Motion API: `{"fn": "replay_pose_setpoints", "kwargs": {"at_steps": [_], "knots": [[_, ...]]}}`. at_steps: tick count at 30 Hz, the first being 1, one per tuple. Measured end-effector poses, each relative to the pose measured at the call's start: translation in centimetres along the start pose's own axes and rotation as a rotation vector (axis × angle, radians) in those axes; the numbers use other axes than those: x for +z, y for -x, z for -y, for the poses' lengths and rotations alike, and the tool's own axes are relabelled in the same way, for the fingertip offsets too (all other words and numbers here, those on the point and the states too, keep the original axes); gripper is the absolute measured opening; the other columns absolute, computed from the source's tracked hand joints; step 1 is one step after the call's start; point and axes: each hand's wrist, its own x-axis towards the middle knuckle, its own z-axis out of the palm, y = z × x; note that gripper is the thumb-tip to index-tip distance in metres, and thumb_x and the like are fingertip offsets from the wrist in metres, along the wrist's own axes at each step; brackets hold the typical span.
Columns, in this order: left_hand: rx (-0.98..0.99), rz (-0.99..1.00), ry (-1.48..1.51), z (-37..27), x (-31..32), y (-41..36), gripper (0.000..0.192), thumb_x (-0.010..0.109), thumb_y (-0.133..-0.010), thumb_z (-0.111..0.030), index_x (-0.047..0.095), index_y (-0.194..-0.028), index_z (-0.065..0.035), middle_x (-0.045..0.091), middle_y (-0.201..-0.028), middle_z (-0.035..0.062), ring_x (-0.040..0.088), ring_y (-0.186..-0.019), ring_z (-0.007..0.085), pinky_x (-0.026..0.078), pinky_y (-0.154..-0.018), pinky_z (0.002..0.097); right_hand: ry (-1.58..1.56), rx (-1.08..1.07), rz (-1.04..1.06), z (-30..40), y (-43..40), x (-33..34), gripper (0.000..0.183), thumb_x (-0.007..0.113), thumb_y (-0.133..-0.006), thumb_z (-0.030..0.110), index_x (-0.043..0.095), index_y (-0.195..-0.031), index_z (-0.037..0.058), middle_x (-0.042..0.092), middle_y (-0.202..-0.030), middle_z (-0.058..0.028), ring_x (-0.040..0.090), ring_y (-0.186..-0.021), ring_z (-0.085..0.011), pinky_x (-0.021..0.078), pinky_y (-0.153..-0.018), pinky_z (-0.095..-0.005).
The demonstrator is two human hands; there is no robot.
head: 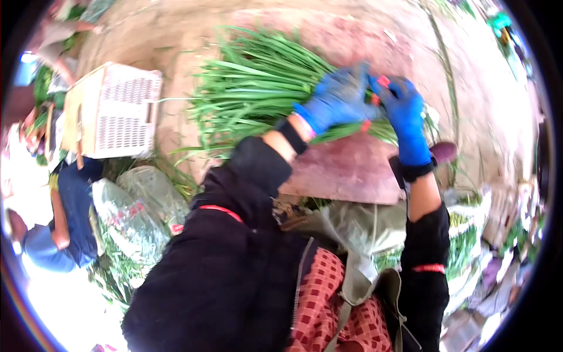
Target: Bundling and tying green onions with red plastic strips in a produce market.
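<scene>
A thick bunch of long, flat green leaves, like garlic chives [259, 92], lies across a reddish board [347, 171], leaf ends fanned to the left. My left hand [336, 99], in a blue glove, is laid over the bunch near its gathered right part and holds it. A red tie [366, 126] shows around the gathered stalks, partly covered by my hands. At the right end, my right hand [402, 105], also blue-gloved, has bent fingers closed at the red tie's upper part. The fingertips are blurred, and the stalk ends are partly hidden behind this hand.
A white plastic crate [127, 114] stands left of the bunch. Clear plastic bags [132, 215] with greens lie lower left, beside a seated person [66, 220]. Another plastic bag [369, 224] is before my lap. A purple shoe [444, 152] shows beyond my right wrist.
</scene>
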Motion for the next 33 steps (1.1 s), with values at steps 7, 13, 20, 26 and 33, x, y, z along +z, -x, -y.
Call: {"fn": "replay_pose_setpoints", "kwargs": {"at_steps": [7,13,20,26,33], "knots": [[-0.049,0.228,-0.025,-0.3,-0.5,-0.6,0.037,0.074,-0.08,-0.041,0.069,-0.103,-0.0123,0.068,-0.09,0.0126,0.065,-0.081,0.0309,0.049,-0.072,0.0377,-0.123,0.043,0.195,0.9,-3.0,-3.8,0.031,0.076,-0.078,0.02,0.069,-0.106,0.0092,0.066,-0.098,-0.0126,0.064,-0.089,-0.0315,0.0515,-0.079,-0.0362],[-0.013,0.194,-0.082,-0.2,-0.2,-0.7,0.036,0.073,-0.081,-0.043,0.07,-0.099,-0.011,0.068,-0.087,0.0132,0.065,-0.078,0.0304,0.05,-0.07,0.0376,0.295,-0.659,0.393,3.8,-5.5,-7.1,0.058,0.07,-0.076,0.007,0.055,-0.131,0.0141,0.06,-0.125,-0.0124,0.06,-0.108,-0.0314,0.0514,-0.089,-0.0375],[0.29,-0.027,0.004,1.1,0.8,-0.5,0.037,0.069,-0.082,-0.045,0.067,-0.099,-0.0119,0.067,-0.091,0.0122,0.064,-0.083,0.0344,0.05,-0.071,0.0435,0.388,-0.547,0.72,4.3,-6.5,-3.7,0.007,0.062,-0.077,0.015,0.067,-0.081,0.0108,0.064,-0.077,-0.0098,0.064,-0.07,-0.033,0.0518,-0.059,-0.0409],[0.263,0.017,-0.072,1.4,0.8,-0.1,0.037,0.069,-0.079,-0.044,0.065,-0.101,-0.0142,0.066,-0.091,0.0102,0.062,-0.088,0.0327,0.048,-0.077,0.0434,0.805,-0.731,0.795,5.0,-5.7,-3.1,0.006,0.063,-0.071,0.008,0.068,-0.069,0.012,0.065,-0.067,-0.0097,0.066,-0.066,-0.0324,0.0514,-0.055,-0.04],[0.622,-0.06,-0.659,1.0,-0.9,0.7,0.074,0.073,-0.062,-0.062,0.06,-0.118,-0.0146,0.062,-0.118,0.0112,0.055,-0.115,0.0276,0.031,-0.106,0.0462,0.902,-0.848,0.642,6.5,-2.8,-3.9,0.006,0.063,-0.068,0.01,0.069,-0.065,0.0098,0.064,-0.065,-0.0124,0.064,-0.061,-0.0315,0.0505,-0.052,-0.0393]]}}
